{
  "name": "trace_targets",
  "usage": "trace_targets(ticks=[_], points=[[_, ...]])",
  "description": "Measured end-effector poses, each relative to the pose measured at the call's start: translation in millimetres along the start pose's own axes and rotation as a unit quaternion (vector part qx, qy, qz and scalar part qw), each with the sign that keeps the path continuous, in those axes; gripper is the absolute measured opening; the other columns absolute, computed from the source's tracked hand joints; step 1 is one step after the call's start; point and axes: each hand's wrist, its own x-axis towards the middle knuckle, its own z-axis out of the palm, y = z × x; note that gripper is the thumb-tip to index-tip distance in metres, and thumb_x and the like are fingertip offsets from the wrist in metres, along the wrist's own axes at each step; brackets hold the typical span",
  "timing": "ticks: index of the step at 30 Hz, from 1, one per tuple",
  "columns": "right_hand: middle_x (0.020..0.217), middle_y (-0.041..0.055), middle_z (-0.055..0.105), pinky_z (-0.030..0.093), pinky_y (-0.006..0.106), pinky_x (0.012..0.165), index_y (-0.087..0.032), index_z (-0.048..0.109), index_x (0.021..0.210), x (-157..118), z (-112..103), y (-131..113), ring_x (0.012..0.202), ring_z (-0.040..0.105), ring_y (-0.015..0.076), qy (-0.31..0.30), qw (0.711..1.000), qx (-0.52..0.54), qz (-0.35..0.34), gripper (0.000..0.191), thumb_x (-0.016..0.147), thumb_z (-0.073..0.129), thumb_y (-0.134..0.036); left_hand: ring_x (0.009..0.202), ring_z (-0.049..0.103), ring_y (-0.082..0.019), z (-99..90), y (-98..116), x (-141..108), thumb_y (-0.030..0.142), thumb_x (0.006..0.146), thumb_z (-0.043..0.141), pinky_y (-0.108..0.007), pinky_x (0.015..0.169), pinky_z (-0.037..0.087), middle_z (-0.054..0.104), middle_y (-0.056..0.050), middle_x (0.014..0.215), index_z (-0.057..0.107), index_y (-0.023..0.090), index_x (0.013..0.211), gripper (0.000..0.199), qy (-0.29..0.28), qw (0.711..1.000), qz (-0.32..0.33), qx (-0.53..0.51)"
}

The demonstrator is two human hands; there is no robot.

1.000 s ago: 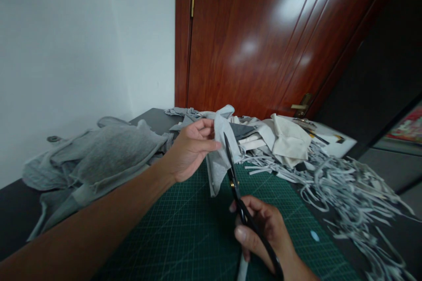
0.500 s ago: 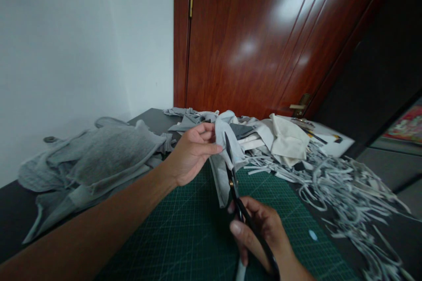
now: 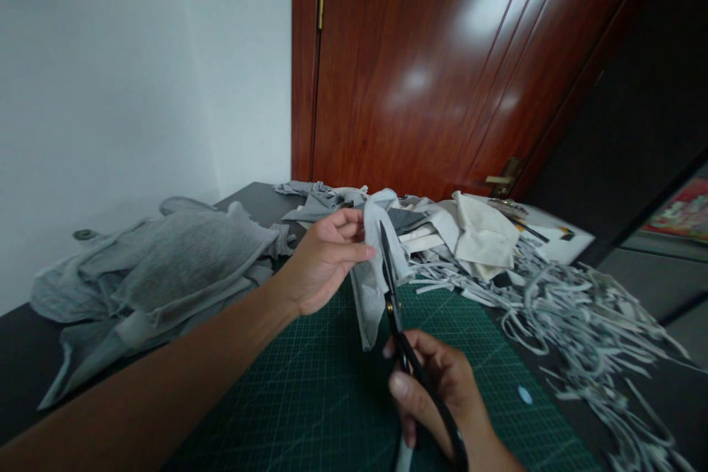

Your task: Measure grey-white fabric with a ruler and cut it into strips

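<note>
Above the mat [image 3: 310,383], your left hand [image 3: 324,265] pinches the cloth [image 3: 366,295], probably to steady it for the scissors [image 3: 394,316] (blades [image 3: 386,254] overlapping it), whose handles [image 3: 443,411] your right hand [image 3: 452,377] grips.

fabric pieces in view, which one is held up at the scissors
The light grey piece pinched in the left hand, hanging over the green mat; the cream piece and grey pile lie apart from the scissors.
</note>
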Motion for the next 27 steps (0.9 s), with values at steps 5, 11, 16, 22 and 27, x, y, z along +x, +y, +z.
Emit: trace_targets(ticks=[5,11,16,22,27], points=[[0.061,-0.0086,0.054,0.042,0.012,0.036,-0.018,0.072,0.104,0,1,0,0.038,0.043,0.0038,0.004,1.000,0.018,-0.015,0.041,0.089,0.089,-0.052,0.089,0.072,-0.016,3.2,-2,-2,-0.001,0.067,0.086,-0.029,0.086,0.058,0.079,-0.006,0.101,0.071,0.014,0.104,0.043,-0.002,1.000,-0.009,-0.009],[0.061,-0.0082,0.054,0.042,0.012,0.036,-0.018,0.072,0.102,2,0,-3,0.038,0.043,0.0040,0.013,1.000,0.008,-0.002,0.040,0.089,0.090,-0.051,0.090,0.072,-0.016,3.9,-4,-4,-0.002,0.067,0.086,-0.028,0.085,0.057,0.077,-0.005,0.103,0.069,0.014,0.108,0.047,-0.003,1.000,-0.015,-0.016],[0.058,-0.0090,0.053,0.041,0.012,0.036,-0.018,0.072,0.100,2,1,-3,0.036,0.043,0.0040,0.018,1.000,-0.004,0.007,0.040,0.090,0.088,-0.053,0.093,0.073,-0.017,4.3,-9,-4,-0.003,0.067,0.085,-0.028,0.084,0.057,0.077,-0.005,0.105,0.065,0.015,0.110,0.051,-0.010,1.000,-0.015,-0.026],[0.055,-0.0100,0.051,0.039,0.012,0.036,-0.018,0.070,0.101,3,1,-5,0.037,0.041,0.0045,0.024,0.999,-0.042,0.023,0.042,0.090,0.087,-0.055,0.087,0.071,-0.017,3.8,-7,-4,-0.004,0.065,0.082,-0.028,0.077,0.057,0.077,-0.005,0.099,0.064,0.016,0.107,0.050,0.005,0.999,-0.028,-0.032],[0.056,-0.0102,0.049,0.035,0.013,0.035,-0.018,0.068,0.101,2,-1,-3,0.036,0.039,0.0047,0.004,0.997,-0.070,0.024,0.046,0.088,0.087,-0.058,0.068,0.064,-0.016,-0.2,2,-1,0.018,0.077,0.080,-0.028,0.063,0.053,0.069,-0.003,0.078,0.067,0.015,0.087,0.017,0.027,0.994,-0.077,-0.072]])
